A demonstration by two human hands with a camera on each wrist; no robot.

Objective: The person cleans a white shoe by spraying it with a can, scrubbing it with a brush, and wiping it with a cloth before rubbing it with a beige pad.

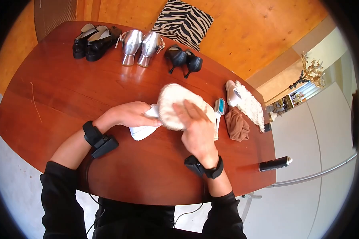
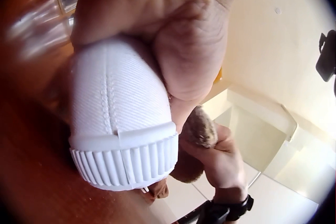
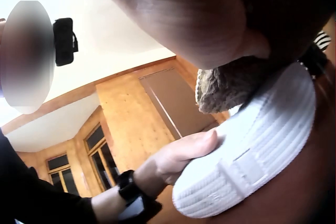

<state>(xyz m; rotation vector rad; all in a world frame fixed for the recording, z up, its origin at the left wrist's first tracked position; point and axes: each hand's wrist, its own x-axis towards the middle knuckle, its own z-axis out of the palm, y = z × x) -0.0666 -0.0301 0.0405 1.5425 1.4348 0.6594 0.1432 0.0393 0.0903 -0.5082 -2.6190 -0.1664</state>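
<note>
A white ribbed-sole shoe (image 1: 141, 132) (image 2: 121, 92) (image 3: 252, 155) is gripped by my left hand (image 1: 133, 113) (image 2: 178, 29) (image 3: 176, 160), thumb against its side in the right wrist view. My right hand (image 1: 199, 137) (image 2: 226, 163) (image 3: 184, 19) holds a cream fluffy pad (image 1: 175, 95), fingers laid across its top, at the shoe's upper side. Grey-brown matted pile (image 2: 199, 129) (image 3: 220, 91) shows on the pad's underside in both wrist views. The pad hides part of the shoe in the head view.
Black loafers (image 1: 95, 40), silver heeled shoes (image 1: 131, 42) and black heels (image 1: 181, 57) stand along the far side. On the right are a blue-bristled brush (image 1: 219, 106), a brown cloth (image 1: 237, 125), another white shoe (image 1: 232, 93), a shaggy white cloth (image 1: 249, 103) and a black spray can (image 1: 273, 164).
</note>
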